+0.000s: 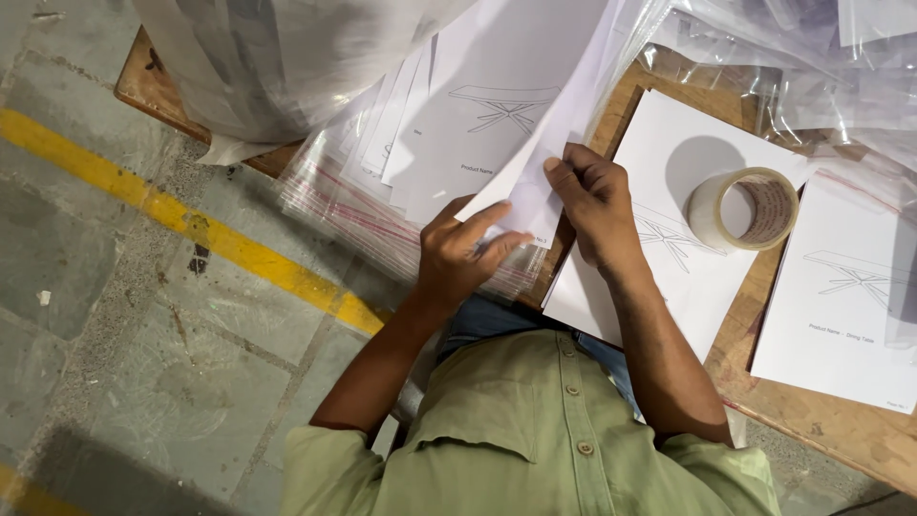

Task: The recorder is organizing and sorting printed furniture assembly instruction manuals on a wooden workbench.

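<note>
Near the frame's centre, both hands pinch one white sheet point(521, 205): left hand point(463, 258) grips its lower edge, right hand point(592, 196) its side; best to keep it flat while separating it from the stack point(430, 124) on the counter point(841, 430)

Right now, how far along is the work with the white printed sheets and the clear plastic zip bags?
Done: nothing visibly finished. In hand: the left hand and right hand both pinch one white printed sheet above the pile of clear zip bags with red seal lines. Left: loose white sheets lie unbagged on the wooden table, one under the roll of clear tape.
</note>
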